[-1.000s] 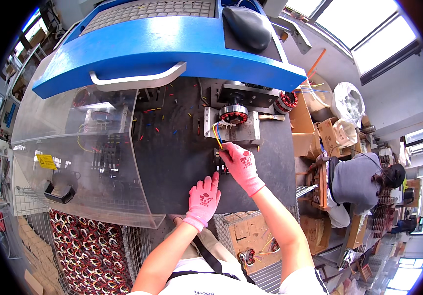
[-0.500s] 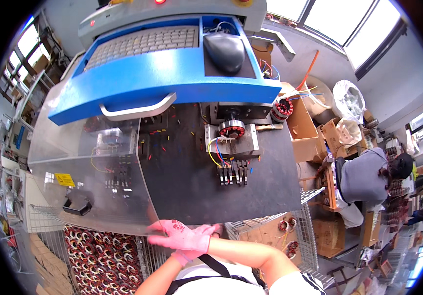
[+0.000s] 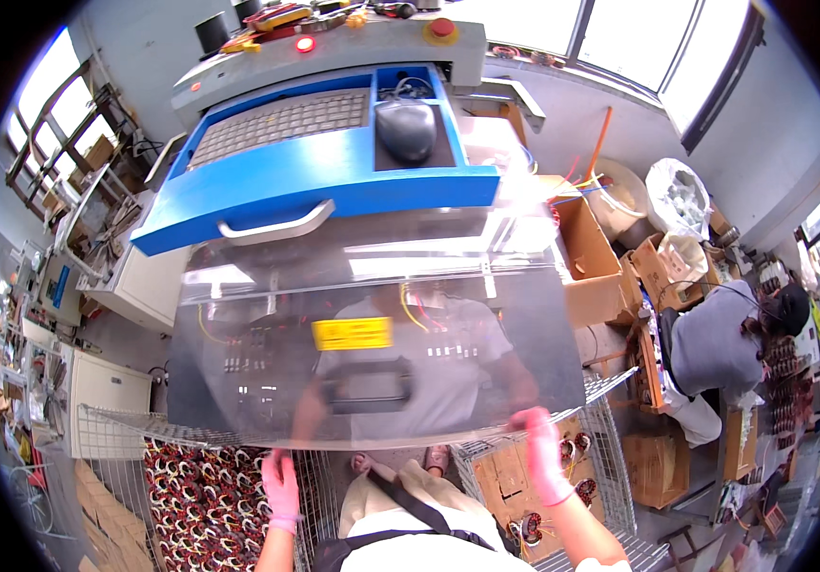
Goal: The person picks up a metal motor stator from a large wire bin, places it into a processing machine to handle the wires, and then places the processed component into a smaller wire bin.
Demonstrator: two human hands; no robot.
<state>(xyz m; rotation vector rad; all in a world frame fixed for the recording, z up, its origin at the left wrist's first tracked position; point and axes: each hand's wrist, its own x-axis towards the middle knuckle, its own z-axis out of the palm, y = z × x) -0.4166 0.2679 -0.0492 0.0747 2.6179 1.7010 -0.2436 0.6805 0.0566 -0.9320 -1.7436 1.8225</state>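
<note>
A large clear plastic cover [image 3: 372,286] with a yellow label [image 3: 353,333] and a black handle [image 3: 367,386] lies over the dark work bed of a blue machine [image 3: 314,181]. My right hand [image 3: 541,456], in a pink glove, grips the cover's near right corner. Also gloved in pink, my left hand [image 3: 282,488] is just below the cover's near edge with its fingers extended and nothing in it. Wires and small connectors show faintly through the cover.
A keyboard [image 3: 276,124] and mouse [image 3: 407,129] sit on the machine's blue top above a metal pull handle [image 3: 276,225]. Wire baskets hold several wound stators [image 3: 200,496] and a cardboard box [image 3: 515,486]. Another person in grey [image 3: 715,343] works at right among boxes.
The clear cover has come from the left side down over the work bed. My hands left the motor fixture and now sit at the cover's near edge, apart.
</note>
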